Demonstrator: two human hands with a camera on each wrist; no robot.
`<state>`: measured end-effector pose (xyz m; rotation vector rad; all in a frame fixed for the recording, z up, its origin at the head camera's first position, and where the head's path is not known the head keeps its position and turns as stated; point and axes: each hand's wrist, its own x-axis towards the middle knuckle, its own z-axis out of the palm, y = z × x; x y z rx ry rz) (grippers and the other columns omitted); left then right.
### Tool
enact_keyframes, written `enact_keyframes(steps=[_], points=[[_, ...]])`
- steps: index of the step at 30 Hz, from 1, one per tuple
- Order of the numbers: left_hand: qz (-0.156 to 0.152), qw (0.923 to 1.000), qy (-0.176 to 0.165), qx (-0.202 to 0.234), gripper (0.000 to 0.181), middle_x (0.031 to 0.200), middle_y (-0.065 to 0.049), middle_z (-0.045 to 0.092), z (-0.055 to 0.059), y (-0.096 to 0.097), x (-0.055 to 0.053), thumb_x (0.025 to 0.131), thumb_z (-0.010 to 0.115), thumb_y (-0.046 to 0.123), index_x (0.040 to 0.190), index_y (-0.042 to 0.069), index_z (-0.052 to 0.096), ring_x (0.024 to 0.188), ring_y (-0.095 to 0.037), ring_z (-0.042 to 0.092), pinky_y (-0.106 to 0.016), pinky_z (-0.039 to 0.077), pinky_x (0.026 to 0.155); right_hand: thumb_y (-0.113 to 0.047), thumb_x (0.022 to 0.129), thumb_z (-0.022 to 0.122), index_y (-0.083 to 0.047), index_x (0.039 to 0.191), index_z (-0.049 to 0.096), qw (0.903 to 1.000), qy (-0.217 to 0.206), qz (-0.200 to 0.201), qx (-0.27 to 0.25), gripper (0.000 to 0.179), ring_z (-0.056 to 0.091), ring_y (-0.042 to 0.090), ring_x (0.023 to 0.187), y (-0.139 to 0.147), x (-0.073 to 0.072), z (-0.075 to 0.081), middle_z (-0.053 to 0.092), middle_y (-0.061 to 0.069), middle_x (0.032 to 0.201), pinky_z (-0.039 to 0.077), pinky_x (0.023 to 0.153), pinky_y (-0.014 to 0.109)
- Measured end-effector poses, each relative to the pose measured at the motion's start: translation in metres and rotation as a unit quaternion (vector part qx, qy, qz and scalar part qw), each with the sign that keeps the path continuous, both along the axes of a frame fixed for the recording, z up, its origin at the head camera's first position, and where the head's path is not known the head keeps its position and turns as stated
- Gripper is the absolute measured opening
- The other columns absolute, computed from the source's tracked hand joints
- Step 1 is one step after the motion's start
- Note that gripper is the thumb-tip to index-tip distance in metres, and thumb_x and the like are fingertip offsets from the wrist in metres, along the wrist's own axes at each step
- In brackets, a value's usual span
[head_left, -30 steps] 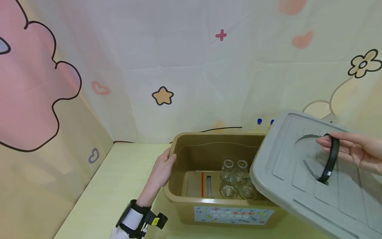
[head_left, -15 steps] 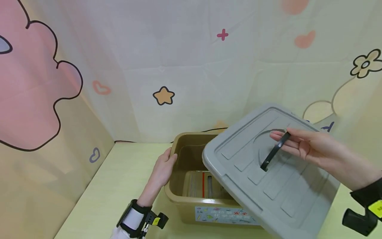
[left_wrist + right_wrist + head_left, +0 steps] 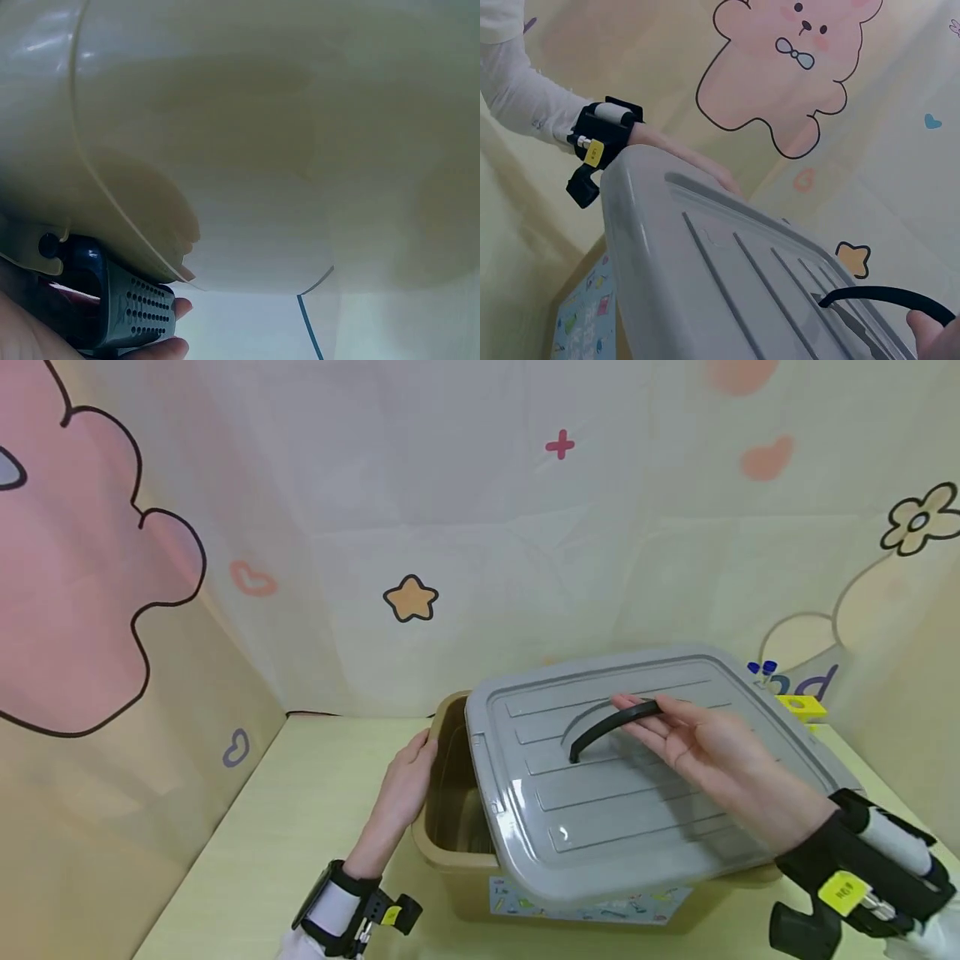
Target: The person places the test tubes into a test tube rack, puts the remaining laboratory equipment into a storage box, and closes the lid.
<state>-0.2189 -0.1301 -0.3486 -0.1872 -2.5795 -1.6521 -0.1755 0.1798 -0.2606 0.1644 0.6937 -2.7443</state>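
Observation:
A tan storage bin (image 3: 453,860) stands on the table, its left end uncovered. Over the rest of it lies a grey lid (image 3: 525,802), turned askew and overlapping the front rim. My right hand (image 3: 712,743) holds the lid by its black carrying handle (image 3: 609,727), which also shows in the right wrist view. At the bin's left end is my left hand (image 3: 405,777). Seen in the left wrist view, its fingers go round a dark perforated side handle (image 3: 139,311) of the bin. The lid hides most of the bin's inside.
Blue-capped items (image 3: 767,668) and a yellow object (image 3: 801,707) show behind the lid at the right. A printed label (image 3: 592,910) is on the bin's front. The patterned curtain (image 3: 480,527) rises behind the table (image 3: 292,810).
The lid has come left and down from the right, levelling out over the bin, with my right hand on its handle. The bottles inside are now covered. My left hand stays put.

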Motion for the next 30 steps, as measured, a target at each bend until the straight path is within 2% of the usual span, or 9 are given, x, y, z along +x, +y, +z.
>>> enact_keyframes(steps=[2, 8, 12, 18, 22, 24, 25, 27, 30], points=[[0.005, 1.0000, 0.001, 0.003, 0.048, 0.130, -0.018, 0.043, 0.000, 0.000, 0.000, 0.097, 0.031, 0.029, 0.133, -0.001, 0.041, 0.119, -0.032, 0.037, -0.044, 0.027, 0.096, 0.000, 0.094, 0.040, -0.011, 0.144, 0.005, 0.9999, -0.007, -0.014, 0.005, 0.061, 0.041, 0.032, 0.117, -0.008, 0.001, -0.002, 0.044, 0.026, 0.122, 0.031, 0.093, 0.041], [0.001, 0.9998, 0.007, 0.020, 0.054, 0.130, -0.017, 0.043, 0.000, 0.000, 0.001, 0.098, 0.027, 0.037, 0.132, -0.001, 0.042, 0.121, -0.031, 0.035, -0.043, 0.027, 0.096, -0.006, 0.095, 0.040, -0.009, 0.144, 0.007, 0.9988, -0.007, -0.040, 0.028, 0.060, 0.034, 0.025, 0.123, -0.034, 0.003, -0.004, 0.019, 0.016, 0.144, 0.033, 0.092, 0.037], [0.000, 0.9997, 0.015, 0.022, 0.061, 0.132, -0.016, 0.041, 0.001, 0.000, 0.001, 0.097, 0.024, 0.044, 0.133, -0.002, 0.041, 0.123, -0.030, 0.032, -0.043, 0.025, 0.097, -0.007, 0.096, 0.038, -0.008, 0.144, 0.011, 0.9981, -0.009, -0.055, 0.027, 0.055, 0.034, 0.024, 0.123, -0.052, 0.001, -0.005, 0.021, 0.015, 0.143, 0.033, 0.092, 0.036], [-0.007, 0.9990, 0.012, 0.042, 0.059, 0.130, -0.016, 0.043, -0.001, -0.001, 0.001, 0.097, 0.024, 0.042, 0.133, -0.001, 0.040, 0.120, -0.028, 0.036, -0.042, 0.028, 0.095, -0.008, 0.097, 0.034, -0.007, 0.143, 0.013, 0.9965, -0.011, -0.076, 0.034, 0.051, 0.034, 0.022, 0.124, -0.072, -0.004, -0.009, 0.021, 0.014, 0.144, 0.032, 0.092, 0.035], [-0.025, 0.9965, -0.011, 0.079, 0.055, 0.111, -0.017, 0.055, -0.001, -0.005, 0.001, 0.097, 0.029, 0.040, 0.133, 0.000, 0.042, 0.096, -0.026, 0.053, -0.037, 0.041, 0.079, -0.008, 0.096, 0.036, -0.007, 0.143, 0.015, 0.9948, -0.015, -0.092, 0.041, 0.052, 0.037, 0.020, 0.122, -0.078, -0.003, -0.013, 0.021, 0.013, 0.144, 0.034, 0.091, 0.034], [-0.032, 0.9946, -0.024, 0.095, 0.052, 0.097, -0.014, 0.058, -0.001, -0.006, 0.001, 0.096, 0.033, 0.039, 0.132, 0.003, 0.044, 0.079, -0.022, 0.056, -0.034, 0.043, 0.067, -0.008, 0.096, 0.036, -0.005, 0.142, 0.017, 0.9944, -0.014, -0.093, 0.049, 0.050, 0.037, 0.020, 0.122, -0.080, -0.002, -0.014, 0.021, 0.013, 0.144, 0.034, 0.091, 0.034], [-0.035, 0.9941, -0.024, 0.099, 0.051, 0.094, -0.013, 0.059, 0.000, -0.007, 0.001, 0.096, 0.034, 0.038, 0.132, 0.003, 0.044, 0.077, -0.021, 0.056, -0.033, 0.043, 0.066, -0.008, 0.096, 0.036, -0.004, 0.142, 0.018, 0.9944, -0.013, -0.092, 0.051, 0.050, 0.036, 0.020, 0.122, -0.080, -0.001, -0.015, 0.021, 0.013, 0.144, 0.034, 0.091, 0.034], [-0.039, 0.9937, -0.022, 0.103, 0.048, 0.095, -0.013, 0.060, 0.000, -0.009, 0.001, 0.096, 0.037, 0.035, 0.132, 0.004, 0.045, 0.077, -0.020, 0.057, -0.034, 0.044, 0.068, -0.008, 0.096, 0.035, -0.002, 0.141, 0.019, 0.9944, -0.011, -0.087, 0.059, 0.048, 0.035, 0.021, 0.123, -0.081, 0.002, -0.015, 0.021, 0.015, 0.143, 0.034, 0.091, 0.034], [-0.040, 0.9943, -0.014, 0.098, 0.047, 0.105, -0.013, 0.059, 0.001, -0.011, -0.001, 0.096, 0.038, 0.033, 0.133, 0.004, 0.044, 0.088, -0.020, 0.055, -0.038, 0.040, 0.081, -0.008, 0.095, 0.037, 0.000, 0.139, 0.021, 0.9941, -0.019, -0.079, 0.072, 0.048, 0.034, 0.025, 0.123, -0.080, 0.007, -0.014, 0.023, 0.019, 0.140, 0.036, 0.090, 0.034]])
